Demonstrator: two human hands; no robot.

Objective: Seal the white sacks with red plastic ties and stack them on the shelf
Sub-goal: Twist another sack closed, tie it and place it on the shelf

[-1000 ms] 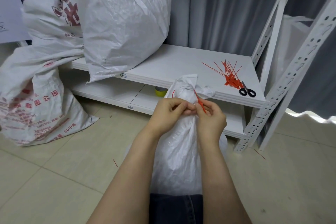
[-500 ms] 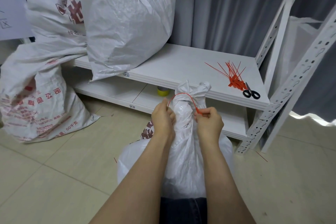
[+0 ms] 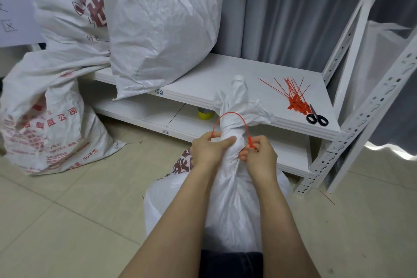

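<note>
**Sack neck gripped, red tie arched over it**

Head view. One white sack [image 3: 230, 198] is stood on the tiled floor [image 3: 67, 221] in front of the shelf [image 3: 214, 79], with its neck gathered. The neck is gripped by the left hand [image 3: 206, 151], whose fingers are curled round it. A red tie [image 3: 230, 115] is arched over the neck. Its tag end is pinched by the right hand [image 3: 259, 156], with the fingertips pressed together. A second sack [image 3: 158, 29] is laid on the shelf's upper board, at the left. Spare ties [image 3: 295, 101] are laid at the board's right end, with scissors [image 3: 317, 118] just beside them.
</note>
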